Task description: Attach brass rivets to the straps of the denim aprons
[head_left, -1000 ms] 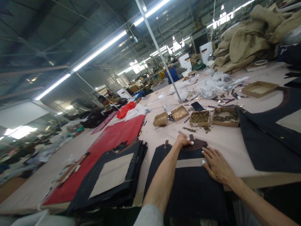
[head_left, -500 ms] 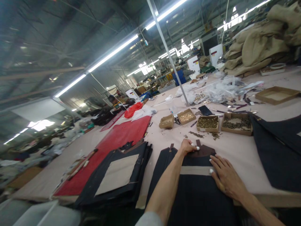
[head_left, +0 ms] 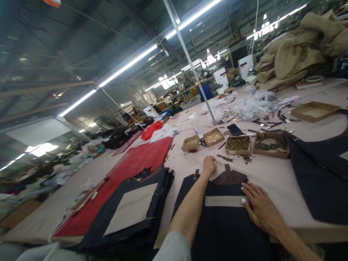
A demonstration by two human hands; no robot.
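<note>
My right hand (head_left: 259, 204) lies flat with fingers stretched on the upper right edge of a dark fabric panel (head_left: 231, 228). The panel has a brown trim piece (head_left: 221, 178) with a small upright tab at its top and a beige strip (head_left: 223, 201) below. Just beyond the trim, over the table, my left hand (head_left: 209, 166) is closed with fingers drawn together. Whatever may be between its fingertips is hidden. Small white coverings show on some fingertips. Near the left hand lie loose brass-coloured metal pieces (head_left: 225, 158).
Open cardboard boxes of small metal parts (head_left: 237, 145) stand behind the hands. A stack of dark panels (head_left: 133, 206) lies to the left, beside a red sheet (head_left: 141, 159). Another dark panel (head_left: 318, 170) lies right. A slanting pole (head_left: 190, 61) rises beyond the boxes.
My left hand has left the brown trim and moved left and slightly away from me, over the table. My right hand stays on the panel.
</note>
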